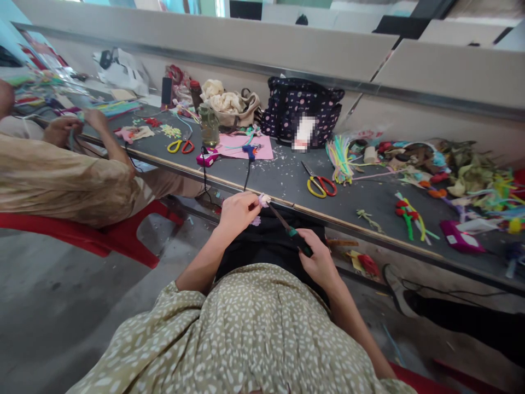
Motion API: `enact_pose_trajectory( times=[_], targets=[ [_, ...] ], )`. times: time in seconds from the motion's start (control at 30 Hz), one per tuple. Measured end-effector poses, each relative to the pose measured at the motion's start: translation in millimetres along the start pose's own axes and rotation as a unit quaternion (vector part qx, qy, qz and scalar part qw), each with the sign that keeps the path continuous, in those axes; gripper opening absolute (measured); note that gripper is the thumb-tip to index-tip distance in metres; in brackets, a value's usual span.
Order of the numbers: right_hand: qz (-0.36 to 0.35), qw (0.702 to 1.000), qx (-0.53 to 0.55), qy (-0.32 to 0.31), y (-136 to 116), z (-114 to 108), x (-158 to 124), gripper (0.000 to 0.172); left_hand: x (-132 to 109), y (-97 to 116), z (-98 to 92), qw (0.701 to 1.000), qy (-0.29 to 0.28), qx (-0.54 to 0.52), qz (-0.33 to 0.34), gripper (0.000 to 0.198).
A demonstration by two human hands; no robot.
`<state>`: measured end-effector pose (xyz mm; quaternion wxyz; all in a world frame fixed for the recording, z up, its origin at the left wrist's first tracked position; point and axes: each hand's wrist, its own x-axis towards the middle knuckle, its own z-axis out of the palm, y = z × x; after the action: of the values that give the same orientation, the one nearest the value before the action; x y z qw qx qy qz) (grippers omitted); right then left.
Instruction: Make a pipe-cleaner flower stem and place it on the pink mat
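Well, the left hand (238, 212) is pinching a small white-and-lilac fluffy piece (265, 201) between thumb and fingers, just off the front edge of the dark table (273, 178) and above the black-clothed lap (262, 243). Meanwhile, the right hand (316, 256) is gripping the dark green handle of a thin-shafted tool (280, 217), whose tip is pointing at the piece, though whether they are touching is unclear. Beyond, red-and-yellow scissors (322, 186) are lying on the tabletop, and a blue corded device (250, 152) is resting by a pink sheet (266, 146).
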<state>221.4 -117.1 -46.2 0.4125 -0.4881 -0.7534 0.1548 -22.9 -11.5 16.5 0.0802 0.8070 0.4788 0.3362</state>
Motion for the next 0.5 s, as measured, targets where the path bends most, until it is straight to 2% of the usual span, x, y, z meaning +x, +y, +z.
enact_pose_trajectory(
  times=[0.5],
  targets=[
    [0.101, 0.987, 0.122, -0.024, -3.4, -0.1, 2.5, 0.04, 0.9, 2.7, -2.4, 0.999, -0.023, -0.022, 0.005, 0.017]
  ],
)
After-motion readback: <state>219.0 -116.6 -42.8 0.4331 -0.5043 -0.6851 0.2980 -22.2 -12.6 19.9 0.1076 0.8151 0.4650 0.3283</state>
